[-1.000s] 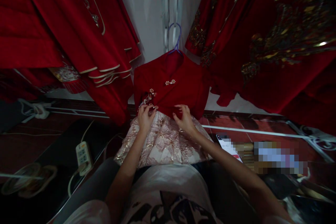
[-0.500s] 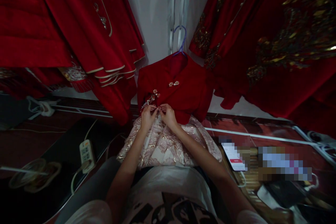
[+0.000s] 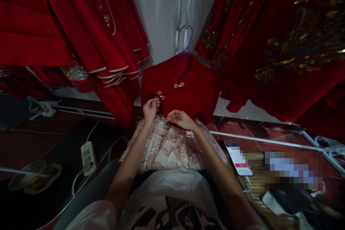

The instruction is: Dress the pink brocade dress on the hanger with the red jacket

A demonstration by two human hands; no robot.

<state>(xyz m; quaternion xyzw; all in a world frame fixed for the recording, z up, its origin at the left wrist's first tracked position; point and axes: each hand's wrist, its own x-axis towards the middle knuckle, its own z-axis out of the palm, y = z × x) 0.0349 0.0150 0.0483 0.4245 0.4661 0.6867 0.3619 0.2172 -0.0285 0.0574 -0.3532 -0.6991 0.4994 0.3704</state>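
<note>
Item: one red jacket [image 3: 198,97], centre of the frame, on a purple hanger [image 3: 190,39]; a gold-threaded pale cloth [image 3: 172,156] spreads beneath its hem, toward the lower centre.

Trimmings: chest clasp [image 3: 179,85] of pearl-like flowers, above centre; side ornament [image 3: 161,95], left of centre; lower clasp [image 3: 167,119], near the front hem.

Right hand [image 3: 182,120]: just right of centre, fingertips closed on the jacket's lower front edge at the lower clasp.

Left hand [image 3: 150,109]: left of centre, fingers curled just below the side ornament; whether they pinch the cloth cannot be told (the fingertips merge with dark fabric).

Handling, as judged: light, soft body cloth, apt to swing on its hanger and fold under pressure; clasps small, hard and smooth, probably the fragile part. Best hold: a light pinch on the doubled edge beside a clasp, without tugging at the beads.

Surroundings: red garments [image 3: 51,25], upper left, and embroidered red cloth [image 3: 269,90], upper right; power strip [image 3: 88,156], lower left; phone [image 3: 237,160], lower right.
</note>
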